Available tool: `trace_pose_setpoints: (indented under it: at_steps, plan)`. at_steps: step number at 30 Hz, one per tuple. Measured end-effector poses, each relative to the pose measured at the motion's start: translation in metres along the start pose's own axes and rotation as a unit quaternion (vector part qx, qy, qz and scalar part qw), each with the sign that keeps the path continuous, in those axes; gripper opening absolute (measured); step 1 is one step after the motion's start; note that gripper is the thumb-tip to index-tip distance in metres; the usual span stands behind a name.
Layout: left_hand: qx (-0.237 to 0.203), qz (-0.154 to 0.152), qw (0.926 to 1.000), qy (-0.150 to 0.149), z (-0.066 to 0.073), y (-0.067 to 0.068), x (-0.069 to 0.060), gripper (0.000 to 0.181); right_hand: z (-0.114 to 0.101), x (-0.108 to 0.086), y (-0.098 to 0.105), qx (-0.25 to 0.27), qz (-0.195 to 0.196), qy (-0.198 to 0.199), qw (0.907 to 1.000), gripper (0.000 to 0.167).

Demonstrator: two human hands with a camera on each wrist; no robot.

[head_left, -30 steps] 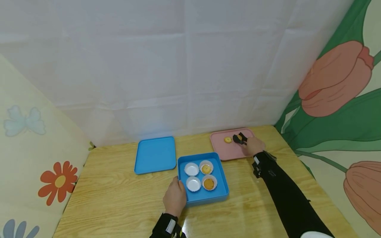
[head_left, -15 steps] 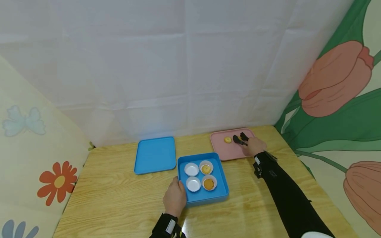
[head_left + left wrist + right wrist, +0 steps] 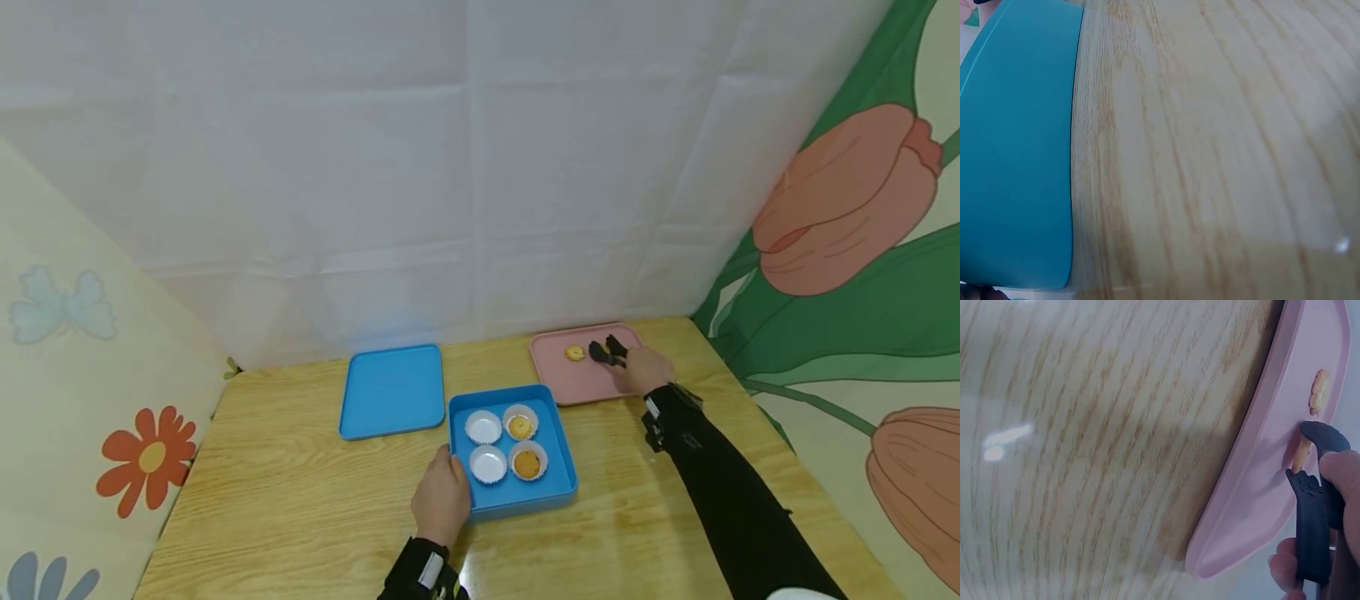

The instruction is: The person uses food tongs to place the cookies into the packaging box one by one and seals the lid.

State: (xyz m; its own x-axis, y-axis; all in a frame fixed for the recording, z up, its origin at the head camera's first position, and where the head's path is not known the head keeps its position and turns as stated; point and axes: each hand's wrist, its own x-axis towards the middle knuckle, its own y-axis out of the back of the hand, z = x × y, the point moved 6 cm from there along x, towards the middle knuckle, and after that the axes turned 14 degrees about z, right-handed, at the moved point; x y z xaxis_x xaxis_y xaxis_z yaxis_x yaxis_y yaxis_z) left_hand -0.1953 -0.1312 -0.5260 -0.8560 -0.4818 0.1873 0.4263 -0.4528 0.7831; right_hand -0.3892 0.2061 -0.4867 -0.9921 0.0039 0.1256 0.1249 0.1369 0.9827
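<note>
I have left fingers (image 3: 457, 483) gripping a blue box (image 3: 521, 507), cookies (image 3: 527, 465) in two of its four paper cups (image 3: 488, 464); right fingers (image 3: 1342, 470) grip tongs (image 3: 1313, 531) flanking one cookie (image 3: 1301, 456) of two on a pink tray (image 3: 581, 392).

A shallow pink tray (image 3: 1241, 515) with rounded corners and a raised rim lies on a glossy, light wood-grain tabletop (image 3: 1104, 481), which shows pale glints well apart from the tray. On the tray rests a small golden-brown cookie (image 3: 1319, 392) with a bumpy edge. Over the tray, black tongs (image 3: 1313, 531) have a second thin golden cookie (image 3: 1301, 455) between their tips; whether both tips touch it is unclear. The right hand (image 3: 1346, 494), partly cut off, grips the tongs.
</note>
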Motion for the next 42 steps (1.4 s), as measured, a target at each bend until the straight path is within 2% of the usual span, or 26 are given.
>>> trace_pose_setpoints:
  at_steps: [3,6,10,16,19,22,26,32,35,39,42]
  plan:
    - [-0.002,-0.001,1.0000,-0.001,0.001,0.000,0.000,0.037,0.001,-0.003,0.006,0.004,0.021,0.011,0.9997,0.041]
    - [0.000,-0.003,1.0000,-0.003,0.001,0.000,0.001,0.037,-0.004,-0.008,0.017,0.008,0.062,0.038,0.9974,0.040]
    - [0.003,-0.001,1.0000,-0.003,0.001,0.002,0.004,0.037,-0.019,-0.016,0.033,0.007,0.115,0.091,0.9892,0.043]
    - [0.000,-0.001,1.0000,0.001,0.001,0.003,0.006,0.038,-0.056,-0.035,0.049,0.003,0.150,0.143,0.9782,0.048]
    - [-0.001,-0.002,1.0000,0.004,0.000,0.001,0.007,0.037,-0.078,-0.051,0.053,0.012,0.157,0.167,0.9733,0.053]
    - [-0.002,-0.004,1.0000,0.005,-0.002,-0.001,0.007,0.037,-0.101,-0.068,0.053,0.031,0.164,0.206,0.9644,0.056]
    - [-0.002,-0.002,1.0000,0.004,-0.002,-0.002,0.008,0.036,-0.133,-0.086,0.050,0.031,0.160,0.258,0.9525,0.057]
    - [-0.001,-0.004,0.9999,0.009,-0.003,-0.001,0.010,0.036,-0.169,-0.102,0.035,0.016,0.095,0.296,0.9504,0.056]
    - [0.001,-0.009,0.9998,0.016,-0.004,-0.001,0.009,0.036,-0.177,-0.109,0.025,0.003,0.085,0.319,0.9439,0.055]
    - [-0.001,-0.006,0.9999,0.015,-0.004,-0.001,0.008,0.037,-0.182,-0.113,0.014,-0.033,0.093,0.342,0.9344,0.054]
    - [0.000,-0.004,0.9999,0.013,-0.003,0.000,0.008,0.037,-0.182,-0.113,0.009,-0.050,0.090,0.345,0.9329,0.054]
